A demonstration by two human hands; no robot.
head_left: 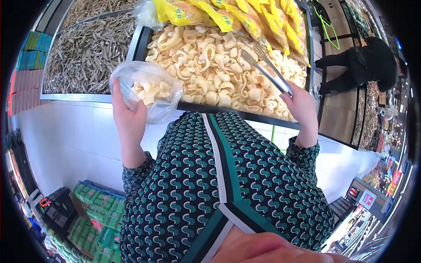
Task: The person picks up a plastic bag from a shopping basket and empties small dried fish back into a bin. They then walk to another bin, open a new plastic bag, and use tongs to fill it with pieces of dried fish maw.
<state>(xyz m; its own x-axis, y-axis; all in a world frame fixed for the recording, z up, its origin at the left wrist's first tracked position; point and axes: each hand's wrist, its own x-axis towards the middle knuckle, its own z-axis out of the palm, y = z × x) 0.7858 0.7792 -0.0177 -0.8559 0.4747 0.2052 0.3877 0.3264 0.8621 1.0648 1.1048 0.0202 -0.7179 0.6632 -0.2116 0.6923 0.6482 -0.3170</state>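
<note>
Left arm: extended forward, sleeve ending at the wrist, with the left hand (129,115) raised at the near left corner of the snack bin (201,106). The hand is narrowed on the plastic bag (169,107), fingers at its left side and thumb at the near side. Whether any fingers are inside the bag cannot be told.

Right arm: extended forward, with the right hand (301,104) at the near right of the bin. The hand is closed around the handle end of the metal tongs (272,75), which point far and left over the snack pieces (219,65). The tong tips stand apart; whether they touch the pieces cannot be told.

Count: one bag, holding several pale pieces, the exact number not readable; one pair of tongs; one snack bin, its loose curled pieces too many to count. Several yellow packets (226,19) lie across the far side of the bin, overlapping, so no exact count. Dried fish (90,57) fill two visible sections to the left, one near and one far. One other person (372,61) in dark clothing is at the far right, apart from both hands. Green packs (103,210) are stacked at the near left.
</note>
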